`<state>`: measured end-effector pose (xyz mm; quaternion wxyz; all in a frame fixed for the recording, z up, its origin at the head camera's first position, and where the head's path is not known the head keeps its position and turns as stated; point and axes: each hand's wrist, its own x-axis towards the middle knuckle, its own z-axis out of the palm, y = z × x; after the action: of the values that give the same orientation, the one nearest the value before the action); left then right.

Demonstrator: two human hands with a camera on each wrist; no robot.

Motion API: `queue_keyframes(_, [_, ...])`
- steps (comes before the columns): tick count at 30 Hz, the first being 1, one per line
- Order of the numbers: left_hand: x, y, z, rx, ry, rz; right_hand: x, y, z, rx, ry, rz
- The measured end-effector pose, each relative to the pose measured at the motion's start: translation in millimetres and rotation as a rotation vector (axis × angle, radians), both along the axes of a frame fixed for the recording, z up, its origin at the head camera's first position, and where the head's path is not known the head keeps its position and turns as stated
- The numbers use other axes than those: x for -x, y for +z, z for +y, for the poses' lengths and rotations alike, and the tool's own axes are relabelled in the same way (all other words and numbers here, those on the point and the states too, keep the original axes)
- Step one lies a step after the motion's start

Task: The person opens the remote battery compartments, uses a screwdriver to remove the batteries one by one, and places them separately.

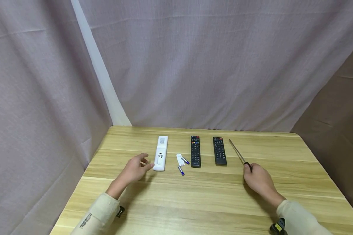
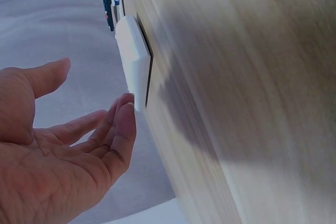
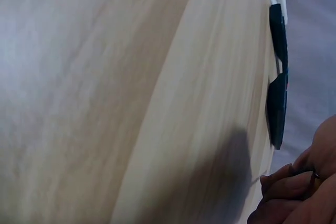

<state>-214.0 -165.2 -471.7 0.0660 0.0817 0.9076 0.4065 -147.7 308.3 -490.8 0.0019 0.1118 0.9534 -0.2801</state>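
A white remote control (image 1: 161,152) lies face down on the table, its battery compartment uncovered. My left hand (image 1: 136,168) is at its left side, fingers loosely bent and holding nothing; whether the thumb touches the edge I cannot tell. In the left wrist view a gap shows between thumb and fingers near the white remote (image 2: 132,59). A white battery cover (image 1: 179,159) lies to the right, one battery (image 1: 185,160) against it and another battery (image 1: 181,170) just below. At the right, my right hand (image 1: 258,178) grips the handle of a screwdriver (image 1: 237,152), its shaft pointing up and left.
Two black remotes lie with buttons up: one black remote (image 1: 195,151) right of the batteries, another black remote (image 1: 219,151) nearer the screwdriver. The wooden table (image 1: 188,205) ends at a grey curtain (image 1: 200,65) behind, with cloth at both sides.
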Motion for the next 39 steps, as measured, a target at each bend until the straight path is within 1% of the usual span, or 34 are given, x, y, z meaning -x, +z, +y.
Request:
queue_keyframes(4, [-1.1,0.9,0.0,-0.002,0.0,0.003,4.3,-3.7,2,-0.05,0.019,0.023])
queue_keyframes(9, [-2.5,3.2,-0.1,0.006,0.004,0.005,9.8,-3.1,4,-0.143,0.042,0.053])
queue_keyframes(13, [-2.9,4.2,0.1,0.013,0.002,0.004,14.3,-4.2,6,-0.204,0.075,0.033])
queue_keyframes(20, [-2.9,6.0,2.0,0.018,0.007,-0.013,20.5,-6.5,8,-0.272,0.132,-0.013])
queue_keyframes(24, [-2.9,6.7,2.8,0.018,0.005,-0.013,22.2,-5.3,7,-0.291,0.155,-0.04])
queue_keyframes(28, [-2.5,6.3,3.2,0.019,0.004,-0.013,21.6,-3.1,7,-0.298,0.163,-0.048])
queue_keyframes(39, [-1.4,3.0,4.1,0.013,0.003,-0.013,20.0,-2.6,10,-0.274,0.17,-0.058])
